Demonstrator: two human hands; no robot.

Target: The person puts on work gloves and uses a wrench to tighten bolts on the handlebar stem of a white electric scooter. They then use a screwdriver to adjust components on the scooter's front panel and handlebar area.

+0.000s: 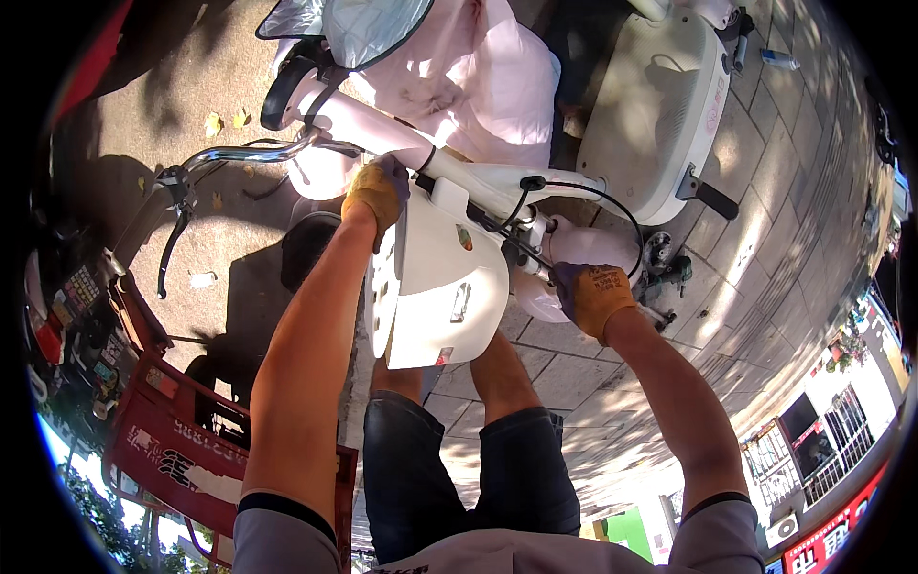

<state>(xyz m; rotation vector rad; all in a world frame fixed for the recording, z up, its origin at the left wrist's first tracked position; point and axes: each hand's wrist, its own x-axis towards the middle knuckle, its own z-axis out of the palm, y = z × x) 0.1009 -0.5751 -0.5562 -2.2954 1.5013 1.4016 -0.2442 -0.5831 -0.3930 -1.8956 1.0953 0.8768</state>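
In front of my legs is a white plastic housing (445, 306) on the front of a white two-wheeler. My left hand (377, 199), in an orange and purple glove, is closed at the housing's upper left edge, beside the white frame tube (382, 129). My right hand (595, 297), gloved alike, has its fingers curled at the right, by the metal parts of the steering column (535, 234). What its fingers hold is hidden by the glove. A black cable (622, 206) loops above that hand. To the left, the chrome handlebar (244, 153) carries a black brake lever (172, 249).
Beyond the frame is a pale pink cover (478, 77) with a silver lining (378, 29). A white seat or footboard-like panel (650, 115) lies at the upper right. A red vehicle (177, 440) stands at the lower left. Grey paving (755, 230) extends right, with a can (779, 59) on it.
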